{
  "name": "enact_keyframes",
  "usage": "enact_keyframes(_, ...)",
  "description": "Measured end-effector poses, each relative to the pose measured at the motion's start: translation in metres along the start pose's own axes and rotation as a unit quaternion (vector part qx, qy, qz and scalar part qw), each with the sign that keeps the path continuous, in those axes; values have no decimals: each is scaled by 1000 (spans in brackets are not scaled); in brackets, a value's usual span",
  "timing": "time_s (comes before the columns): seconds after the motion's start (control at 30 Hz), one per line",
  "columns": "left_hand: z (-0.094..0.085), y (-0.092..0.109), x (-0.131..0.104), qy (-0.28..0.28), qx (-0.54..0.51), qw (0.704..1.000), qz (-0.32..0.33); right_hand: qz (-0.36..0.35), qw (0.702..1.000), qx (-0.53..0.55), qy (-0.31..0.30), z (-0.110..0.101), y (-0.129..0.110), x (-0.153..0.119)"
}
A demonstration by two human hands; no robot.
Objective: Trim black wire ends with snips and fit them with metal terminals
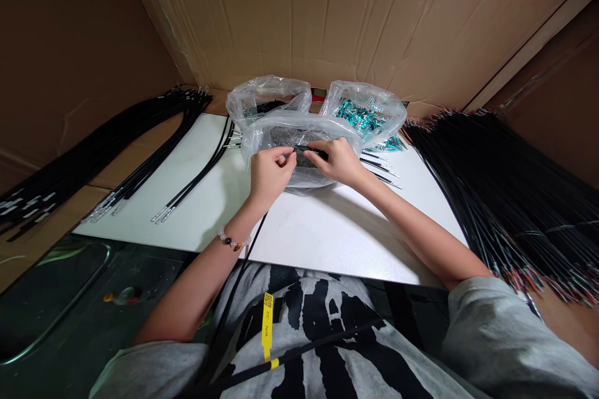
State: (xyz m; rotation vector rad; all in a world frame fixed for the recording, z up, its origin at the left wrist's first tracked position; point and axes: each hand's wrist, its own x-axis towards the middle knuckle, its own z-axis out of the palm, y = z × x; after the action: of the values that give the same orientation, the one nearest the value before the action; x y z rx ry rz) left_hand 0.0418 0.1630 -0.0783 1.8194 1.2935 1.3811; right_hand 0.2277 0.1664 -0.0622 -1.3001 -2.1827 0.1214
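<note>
Across the white tabletop point(365, 234), we have three clear plastic bags point(304, 184). Over the front one, our left hand point(271, 171) and right hand point(340, 162) hold a thin black cable point(251, 240), the fingers of both pinched on its end.
</note>
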Motion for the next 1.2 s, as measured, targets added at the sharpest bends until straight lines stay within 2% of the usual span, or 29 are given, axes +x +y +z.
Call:
enact_keyframes(0.17,-1,1,0,3,-5,1000,-15,-8,1000,2,-4,-1,0,1)
enact_keyframes(0.37,-1,2,0,2,-26,999,-31,-2,1000,10,22,3,5,-1)
enact_keyframes(0.73,-1,3,2,-8,-112,990,-82,-12,998,26,48,6,8,-1)
enact_keyframes(0.87,0,1,6,-32,-177,975,-131,-23,997,33,59,7,10,-2)
enact_keyframes(1.07,-8,7,10,-130,-280,928,-211,-32,996,40,76,10,10,-2)
enact_keyframes(1.2,-12,11,10,-136,-309,913,-230,-29,995,39,89,10,11,-3)
